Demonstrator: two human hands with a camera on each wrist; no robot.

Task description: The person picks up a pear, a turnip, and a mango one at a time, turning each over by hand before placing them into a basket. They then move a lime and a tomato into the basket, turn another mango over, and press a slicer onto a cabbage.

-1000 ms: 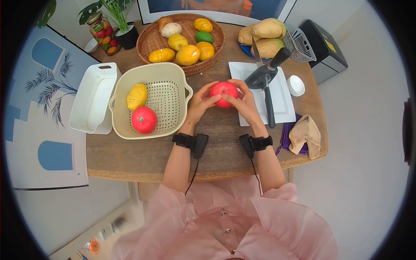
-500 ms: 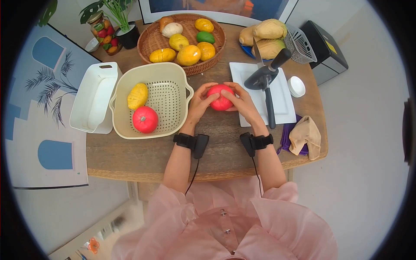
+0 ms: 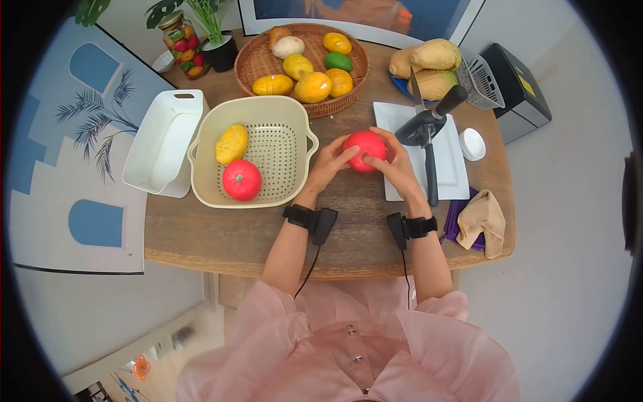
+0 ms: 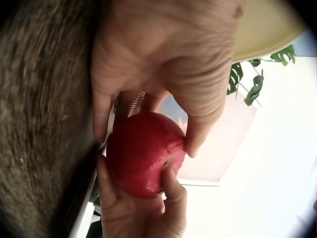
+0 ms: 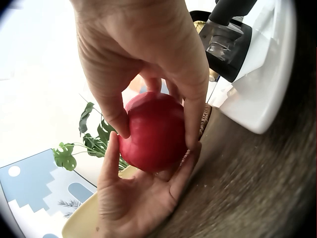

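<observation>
Both hands hold a round red fruit (image 3: 366, 147) above the table, right of the cream colander. My left hand (image 3: 327, 163) grips its left side, the thumb towards me and the fingers around the far side. The right hand (image 3: 400, 169) holds the other side, its thumb lying across the near face. In the left wrist view, the right thumb presses beside a small dark dimple in the wrinkled skin of the fruit (image 4: 141, 153). From the right wrist, the fruit (image 5: 156, 134) shows smooth and glossy, with fingers of both hands around it.
The cream colander (image 3: 286, 182) holds a scored yellow mango and another red fruit (image 3: 242, 179). Left of it stands a white bin (image 3: 151, 151). A wicker basket (image 3: 248, 63) of fruit lies behind. At right, a knife and black sharpener (image 3: 416, 127) rest on a white board (image 3: 452, 167).
The head view has shifted, so the table's things appear further right. Both hands keep hold of the red fruit, turning it a little as the thumbs shift over its face.
</observation>
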